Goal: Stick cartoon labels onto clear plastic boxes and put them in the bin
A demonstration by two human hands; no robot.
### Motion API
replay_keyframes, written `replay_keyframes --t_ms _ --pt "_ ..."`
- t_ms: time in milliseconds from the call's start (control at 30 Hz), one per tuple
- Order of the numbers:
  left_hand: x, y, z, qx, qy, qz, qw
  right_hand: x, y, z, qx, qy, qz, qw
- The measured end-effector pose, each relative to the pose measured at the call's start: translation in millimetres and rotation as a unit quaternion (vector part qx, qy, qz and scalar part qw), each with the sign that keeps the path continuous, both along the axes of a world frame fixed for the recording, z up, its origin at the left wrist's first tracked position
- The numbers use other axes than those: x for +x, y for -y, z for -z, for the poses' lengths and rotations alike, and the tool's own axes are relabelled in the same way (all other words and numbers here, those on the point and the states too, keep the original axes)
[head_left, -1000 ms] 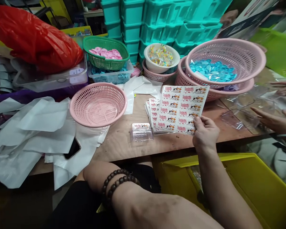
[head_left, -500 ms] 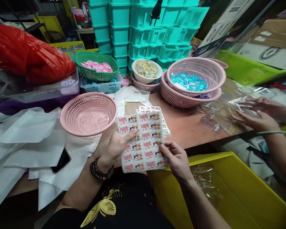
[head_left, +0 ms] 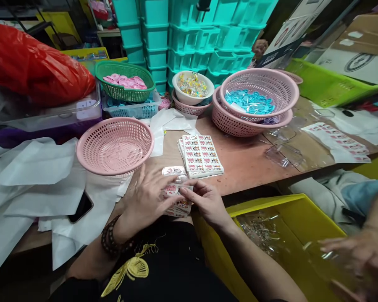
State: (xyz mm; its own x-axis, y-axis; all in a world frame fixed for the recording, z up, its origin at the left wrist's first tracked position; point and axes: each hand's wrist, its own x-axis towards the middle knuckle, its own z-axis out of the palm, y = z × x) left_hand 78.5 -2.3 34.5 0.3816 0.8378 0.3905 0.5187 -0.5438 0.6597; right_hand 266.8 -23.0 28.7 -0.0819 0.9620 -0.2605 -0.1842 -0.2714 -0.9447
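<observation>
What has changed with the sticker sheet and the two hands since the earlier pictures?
The left hand came up and joined the right hand on the sticker sheet, which moved down from above the stack of sheets to the table edge. The pink basket stayed put.

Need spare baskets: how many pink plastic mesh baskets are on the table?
4, maybe more hidden: empty pink mesh basket front left; two nested back right, the upper holding blue pieces; small one under the white bowl.

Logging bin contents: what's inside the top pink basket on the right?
The pink basket holds blue round pieces, some in clear wrap. Its bottom beneath them, and the basket nested below, stay covered.
</observation>
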Motion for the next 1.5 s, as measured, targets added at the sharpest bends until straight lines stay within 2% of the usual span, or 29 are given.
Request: replay_keyframes --t_ms 67,167,300,400,500,667,833,933,1033,1100,1167,1300,1433,1500 --pt "-0.5 -5.7 -2.1 -0.065 -0.032 0.040 0.997 0.7 1.5 3.1 0.000 -0.010 -0.006 1.000" --pt "-1.0 -12.4 -3.4 -0.123 -0.044 0.057 0.990 8.9 1.3 3.9 0.026 0.011 -0.003 1.000" --pt "-2.1 -15.3 -3.9 -0.130 -0.035 0.089 0.987 19.6 -0.8 2.1 0.030 0.035 -0.042 0.998" --pt "-3.8 -16.8 -2.5 -0.119 -0.021 0.112 0.986 23.8 -4.3 3.9 -0.014 0.009 -0.109 0.994" --pt "-6.3 -18.9 1.2 -0.105 -0.012 0.130 0.986 23.8 -7.7 7.8 -0.019 -0.021 -0.139 0.990" --pt "-9.6 -20.9 7.2 -0.116 0.012 0.154 0.981 15.9 -8.4 12.7 0.042 0.053 -0.115 0.991" --pt "-10.0 -20.7 7.4 -0.208 0.009 0.108 0.972 10.5 0.4 13.9 0.129 0.092 -0.074 0.985" --pt "-9.2 -20.9 8.1 -0.257 0.019 0.094 0.962 8.8 7.9 14.4 0.216 0.192 -0.060 0.955" --pt "-8.3 -22.2 10.9 -0.283 0.041 0.091 0.954 6.2 12.7 17.2 0.319 0.304 0.014 0.898" --pt "-8.1 -23.5 13.3 -0.309 0.055 0.095 0.945 4.5 14.0 20.3 0.366 0.330 0.052 0.869" --pt "-8.1 -24.4 15.1 -0.323 0.063 0.100 0.939 3.3 14.5 23.5 0.384 0.332 0.074 0.858" --pt "-7.9 -24.1 15.2 -0.316 0.059 0.093 0.942 2.1 14.8 27.9 0.361 0.328 0.085 0.869" --pt "-7.2 -22.6 13.6 -0.294 0.060 0.097 0.949 1.4 14.1 30.8 0.288 0.271 0.066 0.916" --pt "-7.0 -22.3 13.6 -0.286 0.061 0.098 0.951 0.6 13.8 31.6 0.265 0.247 0.054 0.930"
